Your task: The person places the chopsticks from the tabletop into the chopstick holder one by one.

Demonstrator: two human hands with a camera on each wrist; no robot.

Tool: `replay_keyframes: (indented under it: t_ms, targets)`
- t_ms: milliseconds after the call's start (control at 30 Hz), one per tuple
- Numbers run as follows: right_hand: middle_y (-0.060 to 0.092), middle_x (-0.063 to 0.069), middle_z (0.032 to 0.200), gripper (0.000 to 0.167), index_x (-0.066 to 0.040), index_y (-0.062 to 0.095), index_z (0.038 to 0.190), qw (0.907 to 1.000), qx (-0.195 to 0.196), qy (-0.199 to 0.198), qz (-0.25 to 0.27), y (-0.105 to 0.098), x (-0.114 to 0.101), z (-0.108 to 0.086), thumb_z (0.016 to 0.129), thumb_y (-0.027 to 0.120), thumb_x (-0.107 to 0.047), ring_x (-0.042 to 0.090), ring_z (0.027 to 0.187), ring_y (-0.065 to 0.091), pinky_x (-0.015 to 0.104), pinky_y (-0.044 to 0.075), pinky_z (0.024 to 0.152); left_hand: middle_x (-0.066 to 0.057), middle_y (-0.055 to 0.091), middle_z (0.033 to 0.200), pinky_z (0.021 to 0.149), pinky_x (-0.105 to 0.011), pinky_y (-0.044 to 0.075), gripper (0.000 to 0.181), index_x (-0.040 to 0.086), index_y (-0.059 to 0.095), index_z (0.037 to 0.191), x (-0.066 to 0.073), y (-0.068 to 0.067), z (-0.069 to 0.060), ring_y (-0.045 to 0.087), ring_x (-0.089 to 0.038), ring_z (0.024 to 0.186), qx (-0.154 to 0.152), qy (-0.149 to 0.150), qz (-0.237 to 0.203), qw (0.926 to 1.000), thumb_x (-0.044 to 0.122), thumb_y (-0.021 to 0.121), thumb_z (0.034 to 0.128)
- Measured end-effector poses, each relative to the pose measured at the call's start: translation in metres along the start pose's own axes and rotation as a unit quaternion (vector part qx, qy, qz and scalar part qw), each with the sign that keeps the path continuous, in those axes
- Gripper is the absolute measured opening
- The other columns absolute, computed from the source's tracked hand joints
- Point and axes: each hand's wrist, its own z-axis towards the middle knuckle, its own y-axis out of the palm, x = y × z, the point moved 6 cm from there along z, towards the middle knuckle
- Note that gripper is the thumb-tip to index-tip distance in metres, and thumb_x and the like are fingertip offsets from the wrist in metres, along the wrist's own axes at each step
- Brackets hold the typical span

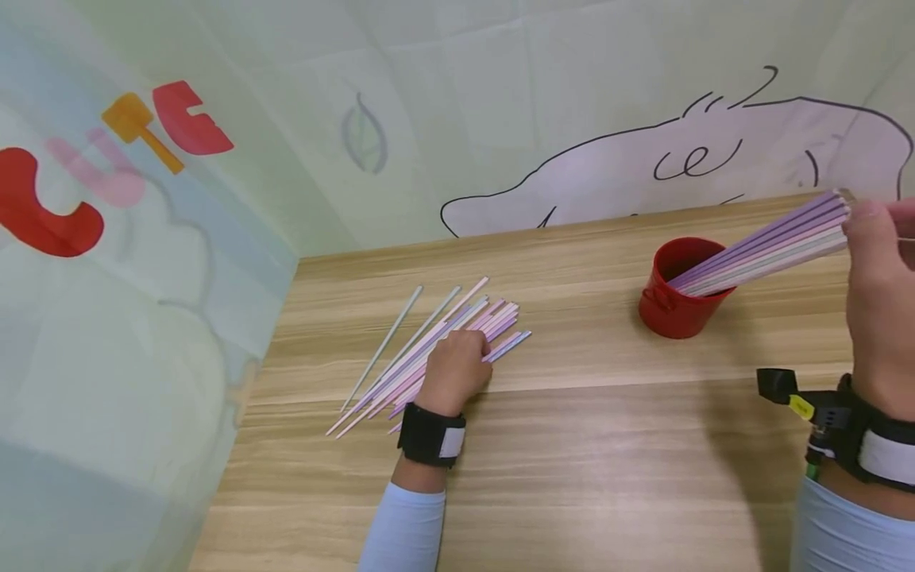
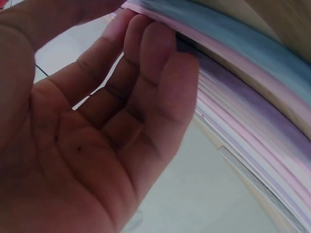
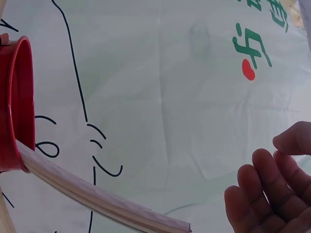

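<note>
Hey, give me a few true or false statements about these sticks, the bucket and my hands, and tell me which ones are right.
1. The red bucket stands on the table. True.
2. The left hand is inside the bucket. False: it is at the pile of sticks on the table.
3. The bundle of sticks in the bucket leans toward the right hand. True.
4. Every stick in the pile is green. False: pink and purple ones show too.
5. The sleeves are light blue. True.

right hand [image 1: 882,290] cropped at head view's edge, left hand [image 1: 457,367] hiding some sticks [image 1: 409,372]
</note>
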Motion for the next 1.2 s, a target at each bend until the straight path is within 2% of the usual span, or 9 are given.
replay_keyframes:
  t_ms: [133, 233, 367, 433, 567, 700, 800, 1000, 1200]
  targets:
    - [0.071, -0.008, 0.115, 0.025, -0.028, 0.074, 0.112, 0.9998, -0.008, 0.0, 0.021, 0.006, -0.005, -0.005, 0.095, 0.063, -0.042, -0.006, 0.082, 0.048, 0.016, 0.035, 0.074, -0.002, 0.06, 0.072, 0.05, -0.038, 0.046, 0.008, 0.011, 0.066, 0.073, 0.001, 0.0, 0.001, 0.058, -0.023, 0.062, 0.003, 0.008, 0.011, 0.9999, 0.005, 0.071, 0.0757]
    - [0.071, -0.01, 0.107, 0.019, -0.024, 0.075, 0.109, 0.9968, -0.019, -0.023, 0.075, 0.011, -0.009, -0.007, 0.094, 0.067, -0.033, -0.003, 0.08, 0.054, 0.016, 0.037, 0.072, -0.001, 0.058, 0.07, 0.047, -0.037, 0.043, 0.008, 0.012, 0.065, 0.07, 0.002, 0.001, 0.003, 0.055, -0.022, 0.06, -0.001, 0.007, 0.02, 0.9998, 0.007, 0.07, 0.0746]
    - [0.066, -0.017, 0.099, 0.014, -0.016, 0.075, 0.104, 0.9816, -0.039, -0.083, 0.167, 0.019, -0.016, -0.01, 0.093, 0.068, -0.019, 0.0, 0.083, 0.058, 0.015, 0.044, 0.077, -0.002, 0.06, 0.074, 0.049, -0.038, 0.046, 0.005, 0.011, 0.066, 0.076, 0.004, 0.004, 0.004, 0.058, -0.022, 0.063, -0.009, 0.008, 0.037, 0.9993, 0.008, 0.07, 0.0757]
    - [0.064, -0.019, 0.098, 0.016, -0.009, 0.075, 0.104, 0.9737, -0.047, -0.11, 0.194, 0.022, -0.02, -0.012, 0.092, 0.068, -0.016, 0.0, 0.085, 0.059, 0.014, 0.046, 0.08, -0.004, 0.062, 0.078, 0.052, -0.039, 0.049, 0.006, 0.009, 0.067, 0.081, 0.005, 0.005, 0.004, 0.06, -0.024, 0.066, -0.013, 0.009, 0.043, 0.999, 0.007, 0.071, 0.077]
    - [0.063, -0.021, 0.095, 0.012, -0.009, 0.076, 0.099, 0.9736, -0.053, -0.111, 0.192, 0.025, -0.023, -0.015, 0.09, 0.07, -0.015, 0.0, 0.085, 0.059, 0.013, 0.047, 0.08, -0.006, 0.063, 0.082, 0.057, -0.04, 0.051, 0.011, 0.007, 0.067, 0.087, 0.005, 0.006, 0.003, 0.063, -0.026, 0.07, -0.017, 0.016, 0.04, 0.9989, 0.005, 0.072, 0.078]
    - [0.064, -0.021, 0.093, 0.018, 0.002, 0.075, 0.094, 0.9734, -0.057, -0.107, 0.194, 0.026, -0.026, -0.015, 0.089, 0.072, -0.015, 0.001, 0.085, 0.059, 0.012, 0.047, 0.078, -0.006, 0.062, 0.081, 0.06, -0.039, 0.051, 0.012, 0.007, 0.066, 0.086, 0.004, 0.005, 0.002, 0.062, -0.026, 0.072, -0.007, 0.031, 0.02, 0.9993, 0.001, 0.071, 0.0771]
    - [0.063, -0.022, 0.094, 0.033, 0.016, 0.069, 0.097, 0.9726, -0.065, -0.123, 0.186, 0.028, -0.029, -0.016, 0.09, 0.071, -0.016, 0.0, 0.085, 0.059, 0.012, 0.047, 0.079, -0.006, 0.063, 0.082, 0.066, -0.04, 0.052, 0.015, 0.007, 0.066, 0.088, 0.004, 0.003, 0.002, 0.062, -0.026, 0.076, -0.003, 0.042, 0.0, 0.9991, -0.002, 0.07, 0.0759]
    - [0.064, -0.021, 0.093, 0.03, 0.017, 0.068, 0.096, 0.9662, -0.08, -0.145, 0.197, 0.032, -0.034, -0.018, 0.09, 0.071, -0.012, -0.001, 0.082, 0.059, 0.014, 0.046, 0.077, -0.006, 0.064, 0.083, 0.069, -0.04, 0.052, 0.013, 0.005, 0.07, 0.087, 0.004, 0.0, 0.0, 0.063, -0.026, 0.079, -0.003, 0.053, -0.013, 0.9985, -0.003, 0.07, 0.0769]
    - [0.062, -0.025, 0.091, 0.028, 0.016, 0.07, 0.092, 0.9641, -0.079, -0.17, 0.189, 0.034, -0.04, -0.022, 0.089, 0.073, -0.012, -0.005, 0.08, 0.057, 0.011, 0.046, 0.076, -0.004, 0.063, 0.08, 0.067, -0.037, 0.051, 0.008, 0.004, 0.072, 0.089, 0.008, -0.013, -0.003, 0.061, -0.021, 0.074, 0.038, 0.08, -0.025, 0.9958, 0.0, 0.072, 0.0822]
